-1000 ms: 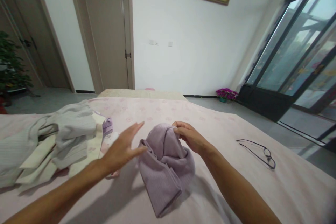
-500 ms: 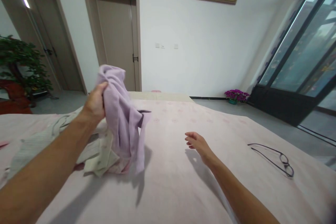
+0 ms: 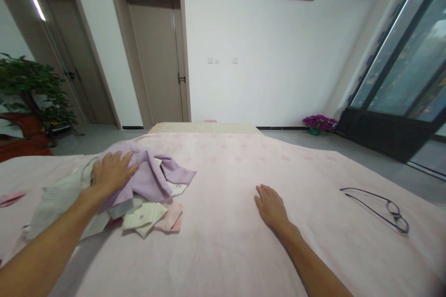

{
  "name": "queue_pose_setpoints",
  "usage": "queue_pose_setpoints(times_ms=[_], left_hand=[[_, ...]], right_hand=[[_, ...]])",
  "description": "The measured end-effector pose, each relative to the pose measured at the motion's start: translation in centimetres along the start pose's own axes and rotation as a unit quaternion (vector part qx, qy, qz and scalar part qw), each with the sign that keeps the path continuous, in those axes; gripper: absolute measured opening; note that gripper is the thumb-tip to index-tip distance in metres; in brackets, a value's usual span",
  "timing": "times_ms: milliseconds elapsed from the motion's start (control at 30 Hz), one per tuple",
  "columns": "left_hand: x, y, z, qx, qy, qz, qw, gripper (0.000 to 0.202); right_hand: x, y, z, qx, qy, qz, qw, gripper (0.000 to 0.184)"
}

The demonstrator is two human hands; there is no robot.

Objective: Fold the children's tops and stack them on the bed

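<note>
My left hand [image 3: 113,171] lies on top of a lilac piece of clothing [image 3: 153,180], its fingers spread over the cloth. The lilac garment sits crumpled on a heap, one end hanging out to the right. Under and beside it show a pale grey-green garment [image 3: 57,204], a cream cloth [image 3: 144,217] and a pink cloth [image 3: 173,216]. My right hand [image 3: 272,206] rests palm down on the pale pink bedsheet [image 3: 223,250], fingers stretched out and holding nothing. Much of the heap is hidden by my left hand and arm.
Black-framed glasses [image 3: 378,209] lie on the sheet at the right. A small pink cloth [image 3: 12,198] is at the far left. Beyond the sheet stand a leafy plant [image 3: 33,93], a door [image 3: 158,60] and purple flowers [image 3: 319,123].
My left hand has come down and left with the lilac garment, which was held up and now lies on the heap. My right hand has lowered onto the sheet.
</note>
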State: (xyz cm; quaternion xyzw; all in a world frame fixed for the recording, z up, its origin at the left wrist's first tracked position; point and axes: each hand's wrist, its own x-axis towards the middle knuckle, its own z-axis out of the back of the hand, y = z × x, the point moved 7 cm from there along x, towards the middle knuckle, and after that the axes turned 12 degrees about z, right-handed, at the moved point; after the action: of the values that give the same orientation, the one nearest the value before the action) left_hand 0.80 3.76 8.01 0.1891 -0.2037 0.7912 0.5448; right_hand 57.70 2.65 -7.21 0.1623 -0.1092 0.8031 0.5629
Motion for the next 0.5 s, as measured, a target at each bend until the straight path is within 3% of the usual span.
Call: queue_pose_setpoints(times_ms=[67,167,233,300,367,433,500], left_hand=[[-1.2,-0.6,-0.8,0.045,-0.005,0.004,0.999,0.055],[-2.6,-1.5,0.5,0.046,-0.054,0.005,0.997,0.049],[-4.3,-3.0,2.1,0.013,-0.099,-0.030,0.995,0.045],[-7.1,-5.4,2.8,-0.038,-0.111,-0.116,0.986,0.042],[-10.8,-8.2,2.5,-0.102,-0.079,-0.221,0.967,0.038],[-14.7,-10.6,1.2,-0.162,-0.009,-0.313,0.936,0.036],[-17.8,-12.0,-0.3,-0.183,0.043,-0.353,0.916,0.036]], right_hand=[[0.1,0.1,0.0,-0.029,0.001,0.001,1.000,0.045],[0.2,0.3,0.4,-0.056,-0.001,-0.003,0.998,0.045],[0.2,0.4,0.6,-0.060,0.001,-0.009,0.998,0.044],[0.2,0.4,0.8,-0.055,0.005,-0.017,0.998,0.043],[0.3,0.5,1.0,-0.048,0.008,-0.018,0.999,0.042],[0.3,0.6,1.2,-0.041,0.012,-0.020,0.999,0.042],[0.3,0.5,1.3,-0.035,0.017,-0.031,0.999,0.041]])
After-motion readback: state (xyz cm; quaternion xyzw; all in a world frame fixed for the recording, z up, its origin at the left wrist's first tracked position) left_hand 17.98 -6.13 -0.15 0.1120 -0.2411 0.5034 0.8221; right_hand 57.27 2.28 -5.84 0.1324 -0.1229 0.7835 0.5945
